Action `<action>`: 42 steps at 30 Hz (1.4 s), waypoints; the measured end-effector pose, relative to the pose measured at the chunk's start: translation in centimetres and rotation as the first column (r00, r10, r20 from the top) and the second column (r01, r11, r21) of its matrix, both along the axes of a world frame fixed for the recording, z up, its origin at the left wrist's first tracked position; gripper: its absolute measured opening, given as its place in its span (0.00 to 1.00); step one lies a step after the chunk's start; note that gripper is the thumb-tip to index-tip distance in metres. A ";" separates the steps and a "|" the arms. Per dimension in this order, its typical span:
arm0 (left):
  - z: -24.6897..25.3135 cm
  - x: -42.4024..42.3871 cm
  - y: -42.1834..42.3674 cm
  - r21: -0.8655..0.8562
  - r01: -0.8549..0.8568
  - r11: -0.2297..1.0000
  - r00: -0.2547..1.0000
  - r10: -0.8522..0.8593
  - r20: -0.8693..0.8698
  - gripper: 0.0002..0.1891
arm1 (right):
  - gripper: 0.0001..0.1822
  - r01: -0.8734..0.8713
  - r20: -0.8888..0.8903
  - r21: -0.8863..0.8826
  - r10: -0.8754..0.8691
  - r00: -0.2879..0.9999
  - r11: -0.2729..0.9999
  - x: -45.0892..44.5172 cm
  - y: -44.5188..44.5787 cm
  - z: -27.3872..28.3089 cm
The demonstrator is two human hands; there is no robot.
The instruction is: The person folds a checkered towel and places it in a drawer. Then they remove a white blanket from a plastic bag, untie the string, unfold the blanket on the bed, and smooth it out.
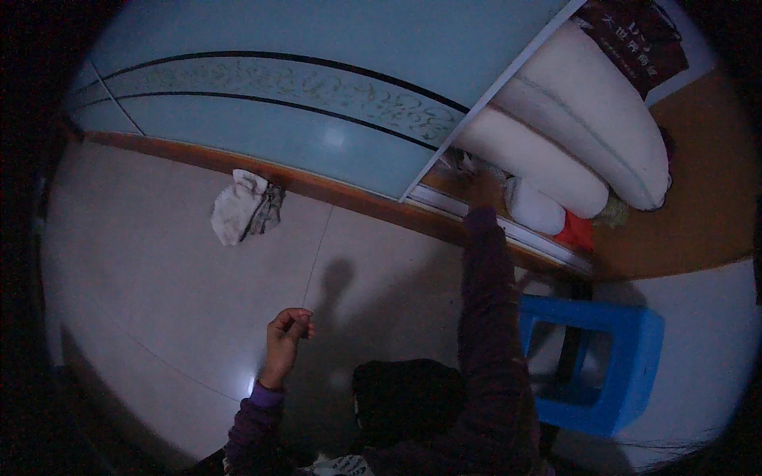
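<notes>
My right hand [485, 189] reaches through the opening of a wardrobe with sliding doors, just above the white door track [440, 199]. Its fingers are dim and blurred beside a small crumpled cloth or plastic item [461, 160], and whether they grip it does not show. Right of that hand lie a white rolled item [534, 207] and large white folded bedding [536, 154]. My left hand [289, 342] hangs over the floor with its fingers curled and thumb near the index finger; nothing is seen in it. A white and grey crumpled cloth [238, 208] lies on the floor by the wardrobe base.
A pale blue sliding door [333, 143] with a patterned band covers the left part of the wardrobe. A blue plastic stool [631, 357] stands at the right. Inside the wardrobe are a red cloth [576, 231] and a dark red bag [637, 44] bearing writing.
</notes>
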State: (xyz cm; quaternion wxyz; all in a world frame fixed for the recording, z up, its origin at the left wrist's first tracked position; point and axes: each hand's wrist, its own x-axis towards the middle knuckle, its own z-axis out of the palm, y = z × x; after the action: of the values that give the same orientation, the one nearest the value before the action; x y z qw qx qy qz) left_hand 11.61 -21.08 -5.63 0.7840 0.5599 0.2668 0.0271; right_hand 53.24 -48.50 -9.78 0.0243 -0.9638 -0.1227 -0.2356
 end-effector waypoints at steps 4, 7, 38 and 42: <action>-0.6 0.5 -0.9 -0.041 0.031 0.999 1.000 -0.030 0.008 0.07 | 0.19 0.123 -0.234 -0.105 -0.145 0.961 0.987 3.9 -2.3 -2.6; -1.7 -0.9 -0.5 -0.003 0.026 1.000 0.999 -0.026 -0.031 0.06 | 0.19 -0.109 -0.195 0.025 0.112 0.974 0.994 2.0 3.2 -2.0; 1.8 -3.4 9.9 0.821 0.331 0.465 0.901 -0.413 -0.129 0.09 | 0.21 -0.515 -0.334 0.808 0.943 -0.003 0.285 -28.7 23.1 8.6; 10.0 -10.9 11.6 0.833 0.508 0.220 0.847 -0.304 -0.436 0.14 | 0.21 -0.442 -0.452 0.840 0.858 -0.246 0.316 -32.3 25.4 8.5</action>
State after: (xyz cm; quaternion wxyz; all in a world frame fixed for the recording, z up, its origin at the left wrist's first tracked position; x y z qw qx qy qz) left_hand 0.74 -9.43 4.40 0.2740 0.9512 0.1154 -0.0830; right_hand 20.93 -23.07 -1.29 0.3923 -0.6241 -0.5491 0.3938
